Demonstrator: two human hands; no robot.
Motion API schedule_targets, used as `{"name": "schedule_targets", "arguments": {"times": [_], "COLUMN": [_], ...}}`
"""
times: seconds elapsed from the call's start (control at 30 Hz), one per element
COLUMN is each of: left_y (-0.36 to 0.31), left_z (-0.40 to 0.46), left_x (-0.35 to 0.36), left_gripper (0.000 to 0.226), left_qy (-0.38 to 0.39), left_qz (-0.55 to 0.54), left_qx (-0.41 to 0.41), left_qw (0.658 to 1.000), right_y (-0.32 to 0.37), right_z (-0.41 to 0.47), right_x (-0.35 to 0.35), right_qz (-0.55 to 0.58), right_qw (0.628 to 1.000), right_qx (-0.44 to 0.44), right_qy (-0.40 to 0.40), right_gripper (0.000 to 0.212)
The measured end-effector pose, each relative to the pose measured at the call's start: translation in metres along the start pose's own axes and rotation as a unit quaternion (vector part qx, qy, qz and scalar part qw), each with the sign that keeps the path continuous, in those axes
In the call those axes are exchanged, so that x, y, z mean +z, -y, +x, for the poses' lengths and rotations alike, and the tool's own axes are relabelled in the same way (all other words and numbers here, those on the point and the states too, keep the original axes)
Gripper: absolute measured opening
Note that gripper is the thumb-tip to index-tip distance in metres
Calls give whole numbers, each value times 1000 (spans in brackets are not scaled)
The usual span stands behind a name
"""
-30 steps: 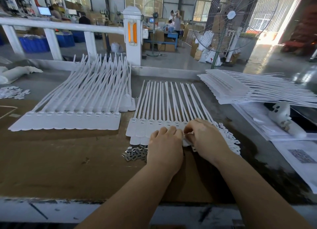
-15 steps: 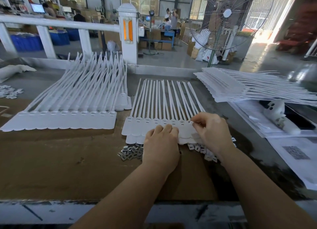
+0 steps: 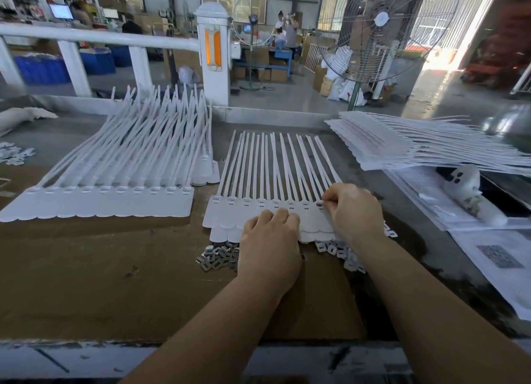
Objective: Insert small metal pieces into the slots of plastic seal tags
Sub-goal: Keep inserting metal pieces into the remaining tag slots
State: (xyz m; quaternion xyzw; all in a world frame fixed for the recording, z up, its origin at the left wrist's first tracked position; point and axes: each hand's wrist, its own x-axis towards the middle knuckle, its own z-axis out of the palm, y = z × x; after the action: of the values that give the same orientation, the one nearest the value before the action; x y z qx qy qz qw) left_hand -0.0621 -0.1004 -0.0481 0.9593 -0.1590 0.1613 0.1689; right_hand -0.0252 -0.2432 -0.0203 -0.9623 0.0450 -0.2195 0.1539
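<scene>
In the head view, a strip of joined plastic seal tags (image 3: pixel 258 211) is seen lying flat on the brown cardboard-covered bench (image 3: pixel 86 268), its thin tails fanned away from the person and its row of slots just above the flag ends; the strip is pressed down by the left hand (image 3: pixel 268 240), whose fingers are laid over the flags, curled only a little and gripping nothing; a small metal piece (image 3: pixel 319 203) is pinched between thumb and fingertip of the right hand (image 3: pixel 353 211) at the rightmost slot, though whether it is already seated cannot be told. A heap of loose metal pieces (image 3: pixel 218 257) is seen just beside the left wrist, touching the near edge of the strip; small white plastic bits (image 3: pixel 342 254) lie under the right forearm. The tags are judged light, thin and flexible, likely to slide or bow unless held flat near the slots; the tails are too limp to be held by. The metal pieces are judged stiff, tiny and smooth, best taken by their edges between fingertips and fed in squarely; a tilted piece could jam. Further tag strips (image 3: pixel 109 199) are stacked to the left, and another stack (image 3: pixel 402 150) to the right.
</scene>
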Motion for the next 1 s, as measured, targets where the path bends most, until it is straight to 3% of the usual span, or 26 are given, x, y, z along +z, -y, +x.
{"name": "schedule_targets", "arguments": {"times": [0.5, 0.83, 0.93, 1.0], "left_y": [2, 2, 2, 2], "left_z": [-1, -3, -3, -3], "left_x": [1, 0, -1, -1], "left_gripper": [26, 26, 26, 26], "left_qy": [-7, -4, -2, -3], "left_qz": [-4, -5, -7, -7], "left_qx": [0, 1, 2, 2], "left_qw": [1000, 1000, 1000, 1000], "right_y": [5, 3, 5, 6], "right_z": [-2, -10, -10, -2], "right_x": [-6, -11, -13, -14], "right_qz": [-124, -98, -48, -55], "right_qw": [983, 983, 992, 989], "right_qx": [-65, -80, -49, -24], "right_qy": [119, 132, 108, 135], "right_gripper": [31, 37, 29, 26]}}
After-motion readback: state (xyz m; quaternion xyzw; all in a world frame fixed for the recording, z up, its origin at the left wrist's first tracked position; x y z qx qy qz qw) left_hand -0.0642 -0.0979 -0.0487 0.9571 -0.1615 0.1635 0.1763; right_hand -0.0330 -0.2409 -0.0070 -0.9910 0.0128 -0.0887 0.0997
